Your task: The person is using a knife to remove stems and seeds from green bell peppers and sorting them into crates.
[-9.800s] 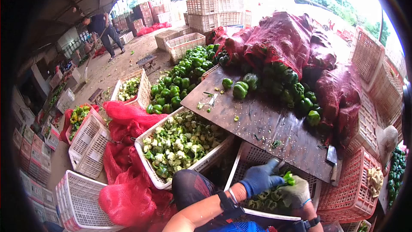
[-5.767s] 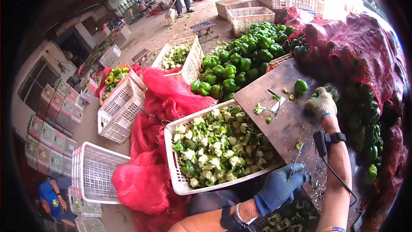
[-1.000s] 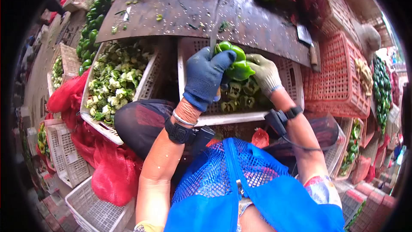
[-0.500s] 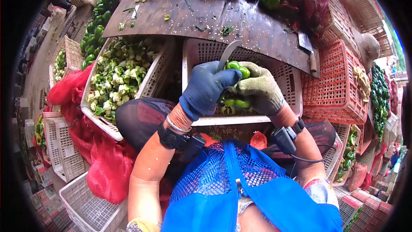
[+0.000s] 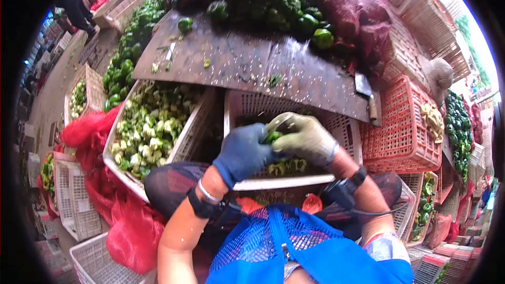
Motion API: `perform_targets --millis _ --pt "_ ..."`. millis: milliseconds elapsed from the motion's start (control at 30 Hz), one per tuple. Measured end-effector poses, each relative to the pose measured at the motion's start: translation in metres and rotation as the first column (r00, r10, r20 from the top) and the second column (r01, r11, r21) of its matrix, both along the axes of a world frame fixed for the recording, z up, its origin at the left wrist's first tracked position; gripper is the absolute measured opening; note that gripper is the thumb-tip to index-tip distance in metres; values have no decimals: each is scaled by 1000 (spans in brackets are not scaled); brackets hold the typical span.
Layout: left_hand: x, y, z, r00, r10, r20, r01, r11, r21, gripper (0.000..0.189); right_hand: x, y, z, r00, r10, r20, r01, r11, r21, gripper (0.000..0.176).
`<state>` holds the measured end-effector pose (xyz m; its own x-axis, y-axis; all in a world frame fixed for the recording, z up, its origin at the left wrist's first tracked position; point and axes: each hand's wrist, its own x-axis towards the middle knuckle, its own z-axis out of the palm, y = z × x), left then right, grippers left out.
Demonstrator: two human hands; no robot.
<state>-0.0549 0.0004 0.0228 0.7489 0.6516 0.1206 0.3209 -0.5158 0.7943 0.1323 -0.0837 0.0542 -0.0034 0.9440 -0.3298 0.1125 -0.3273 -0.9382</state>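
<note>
My left hand (image 5: 241,151), in a blue glove, is closed; the curved knife seen in it earlier is now hidden or blurred. Pressed close to it, my right hand (image 5: 306,135) in an olive-grey glove is closed around a green pepper (image 5: 272,137). Only a small part of the pepper shows between the fingers. Both hands are over a white plastic crate (image 5: 284,183). Below them inside it lie green pepper pieces (image 5: 286,166).
A wooden board (image 5: 236,63) spans the far side, strewn with seeds; a cleaver (image 5: 363,85) lies at its right end. Whole peppers (image 5: 273,8) are heaped behind. To the left stands a crate of cut pepper cores (image 5: 150,131), to the right a red crate (image 5: 400,131).
The view has tilted up, so the board and crates sit lower. My hands have turned inward around the pepper, and the upright knife blade no longer shows.
</note>
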Motion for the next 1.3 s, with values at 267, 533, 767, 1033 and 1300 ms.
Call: perform_targets --millis 267,533,767,1033,1300 --pt "-14 -4 32 983 154 99 -91 880 -466 22 -16 12 -35 877 -182 -445 210 978 14 22" --pt "-143 126 -11 661 712 238 -688 701 -188 46 153 78 -55 506 -422 753 139 901 412 51" --pt "6 91 -17 760 596 259 -225 615 -756 60 257 220 -56 57 -371 927 330 883 333 62" --pt "44 94 -6 917 396 46 -191 539 -820 60 267 190 -113 567 -741 360 574 669 473 66" --pt "74 37 8 944 204 260 77 631 -772 79 59 41 -43 588 -359 -725 598 797 91 90"
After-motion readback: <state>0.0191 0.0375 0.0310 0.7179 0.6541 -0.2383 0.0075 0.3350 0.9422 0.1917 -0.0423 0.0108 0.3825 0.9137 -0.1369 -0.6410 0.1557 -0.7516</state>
